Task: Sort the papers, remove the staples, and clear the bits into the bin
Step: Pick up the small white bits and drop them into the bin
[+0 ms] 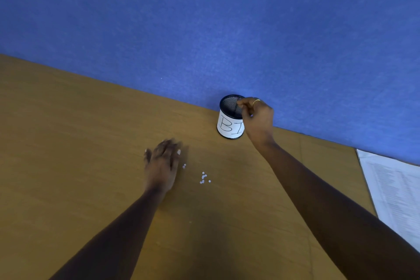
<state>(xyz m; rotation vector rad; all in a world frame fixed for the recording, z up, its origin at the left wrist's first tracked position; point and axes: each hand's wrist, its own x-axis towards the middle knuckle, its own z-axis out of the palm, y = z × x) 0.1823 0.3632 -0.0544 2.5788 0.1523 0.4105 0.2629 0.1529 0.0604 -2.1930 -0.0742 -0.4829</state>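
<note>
I see the right hand [258,118], fingers bunched together, over the mesh bin [229,125] by the blue partition [204,18], the left hand [162,161] flat on the worktop [79,143], fingers apart, left of the paper bits [203,177], and papers [395,188] at the right edge.

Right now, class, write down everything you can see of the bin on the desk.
The bin is a round black wire-mesh pot, open on top, with a white paper label wrapped round its lower part, hand-lettered "BI"; further letters are hidden. It stands upright on the wooden desk beside the blue wall. The right hand reaches over its rim with pinched fingers; contact cannot be told.
</note>
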